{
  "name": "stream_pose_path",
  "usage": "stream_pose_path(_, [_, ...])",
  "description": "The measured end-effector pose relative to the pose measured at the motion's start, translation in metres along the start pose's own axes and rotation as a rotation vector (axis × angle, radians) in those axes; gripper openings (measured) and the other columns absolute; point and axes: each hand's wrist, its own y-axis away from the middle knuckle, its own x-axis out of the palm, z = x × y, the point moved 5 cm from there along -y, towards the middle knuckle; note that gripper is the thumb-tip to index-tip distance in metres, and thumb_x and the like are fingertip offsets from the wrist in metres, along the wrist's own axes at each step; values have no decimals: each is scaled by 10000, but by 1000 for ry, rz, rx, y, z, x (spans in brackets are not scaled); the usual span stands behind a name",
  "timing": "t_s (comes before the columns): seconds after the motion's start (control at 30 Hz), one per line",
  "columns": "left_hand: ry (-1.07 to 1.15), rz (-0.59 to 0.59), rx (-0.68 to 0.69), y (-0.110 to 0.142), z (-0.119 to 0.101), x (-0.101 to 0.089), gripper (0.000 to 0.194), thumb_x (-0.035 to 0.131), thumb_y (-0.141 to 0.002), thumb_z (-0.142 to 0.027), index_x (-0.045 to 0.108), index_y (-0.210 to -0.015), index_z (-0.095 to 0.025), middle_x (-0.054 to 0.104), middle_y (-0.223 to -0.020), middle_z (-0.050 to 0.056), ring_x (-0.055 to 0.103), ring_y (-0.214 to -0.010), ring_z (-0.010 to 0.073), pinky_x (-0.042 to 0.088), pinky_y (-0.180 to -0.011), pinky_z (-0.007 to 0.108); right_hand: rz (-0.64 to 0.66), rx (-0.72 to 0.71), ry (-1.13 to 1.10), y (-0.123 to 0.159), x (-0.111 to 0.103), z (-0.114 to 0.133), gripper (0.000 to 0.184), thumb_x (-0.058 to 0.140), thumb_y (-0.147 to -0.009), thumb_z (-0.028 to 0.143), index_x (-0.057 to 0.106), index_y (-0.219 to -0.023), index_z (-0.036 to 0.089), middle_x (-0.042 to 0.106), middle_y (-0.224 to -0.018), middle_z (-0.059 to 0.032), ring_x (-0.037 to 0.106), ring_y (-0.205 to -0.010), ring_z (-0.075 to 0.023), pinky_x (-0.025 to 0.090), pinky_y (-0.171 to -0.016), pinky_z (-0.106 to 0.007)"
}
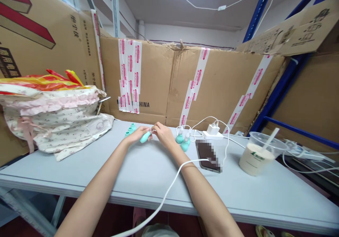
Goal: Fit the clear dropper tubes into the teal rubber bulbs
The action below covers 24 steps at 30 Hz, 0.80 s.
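Observation:
My left hand (139, 133) is closed around a mint-green rubber bulb (144, 137), tilted with its round end towards me. At the bulb's upper neck the fingers of my right hand (162, 132) pinch a small whitish or clear part, which they mostly hide. Just left of my left hand stand several mint-green bulbs (127, 134) with open tops. Beyond my right hand are two mint-green bulbs (185, 145) with clear tips fitted on them.
A phone (208, 155) lies to the right, its white cable (169, 187) crossing above my right forearm. Behind it is a white charger on a power strip (212, 134). A lidded drink cup (255, 156) stands further right. A floral cloth bag (63, 124) sits at left; cardboard (159, 78) walls the back.

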Motion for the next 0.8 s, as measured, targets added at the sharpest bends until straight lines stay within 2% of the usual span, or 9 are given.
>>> stream_pose_path(0.13, [-46, -8, 2, -1, 1, 2, 402, 506, -750, -500, 569, -651, -116, 604, -617, 70, 537, -505, 134, 399, -503, 245, -7, -99, 135, 3, 1, 2, 177, 385, -901, 224, 556, -881, 178, 543, -890, -55, 477, -813, -153, 328, -673, -253])
stream_pose_path(0.27, [-58, -2, 23, -2, 0, 2, 399, 518, -738, -508, 557, -645, -121, 594, -607, 57, 532, -486, 131, 403, -491, 244, 42, -115, 69, 2, -1, 4, 164, 387, -899, 211, 548, -897, 180, 530, -902, -54, 481, -821, -142, 333, -640, -232])
stream_pose_path(0.47, [-18, 16, 30, -2, 2, 0, 374, 517, -750, -489, 562, -681, -125, 604, -610, 54, 537, -483, 123, 404, -479, 226, 65, -4, -137, -2, -5, 0, 141, 409, -893, 277, 518, -928, 193, 501, -919, -25, 508, -739, -109, 335, -608, -209])
stream_pose_path(0.6, [15, 11, 44, -1, 2, 0, 350, 522, -763, -455, 579, -684, -119, 611, -612, 60, 547, -494, 123, 402, -477, 217, 51, 61, -285, -2, -2, -3, 173, 364, -902, 290, 504, -921, 189, 490, -920, -21, 508, -732, -106, 366, -651, -210])
stream_pose_path(0.7, [22, 14, 61, 0, -3, -1, 357, 522, -765, -453, 589, -678, -113, 607, -603, 58, 546, -506, 123, 401, -486, 216, -42, 169, -438, -1, 4, -5, 163, 353, -890, 264, 497, -876, 190, 490, -886, -13, 506, -748, -107, 387, -686, -215])
stream_pose_path(0.8, [34, 24, 96, 0, -9, -1, 367, 523, -763, -460, 596, -683, -109, 608, -615, 61, 547, -524, 123, 406, -507, 222, -159, 330, -659, -5, 12, -10, 161, 351, -868, 279, 478, -819, 193, 490, -809, -2, 494, -666, -102, 405, -614, -208])
